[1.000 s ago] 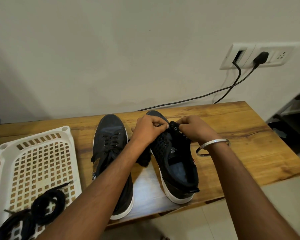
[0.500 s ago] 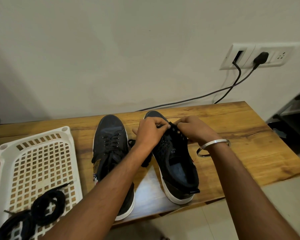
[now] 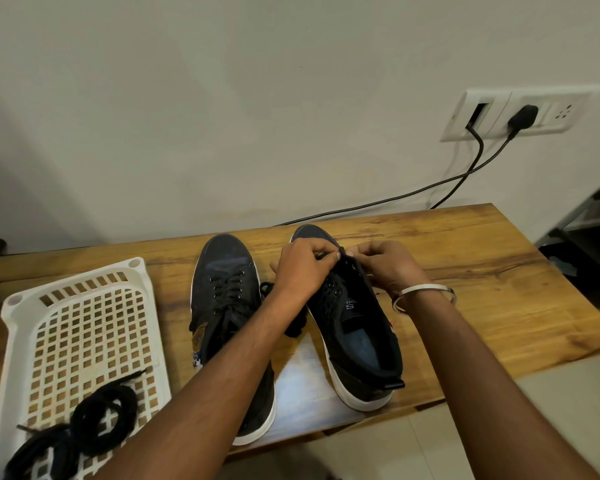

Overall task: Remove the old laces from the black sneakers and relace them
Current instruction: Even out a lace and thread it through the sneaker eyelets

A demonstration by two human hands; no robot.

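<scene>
Two black sneakers with white soles stand on the wooden table (image 3: 482, 271), toes toward the wall. The left sneaker (image 3: 227, 306) is laced. The right sneaker (image 3: 357, 344) has mostly bare eyelets. My left hand (image 3: 303, 266) and my right hand (image 3: 383, 266) meet over its front eyelets, both pinching a black lace (image 3: 340, 252) at the toe end of the lacing. A slack loop of that lace (image 3: 293, 327) hangs between the shoes under my left forearm. A metal bangle sits on my right wrist.
A white plastic lattice basket (image 3: 84, 327) lies at the left of the table, with coiled black laces (image 3: 94, 424) in its near end. Two black cables (image 3: 430, 188) run from a wall socket (image 3: 520, 112) down behind the table. A dark rack stands at the right.
Both hands have shifted slightly toward the toe of the right sneaker, staying pinched on the lace. The slack loop between the shoes has moved a little.
</scene>
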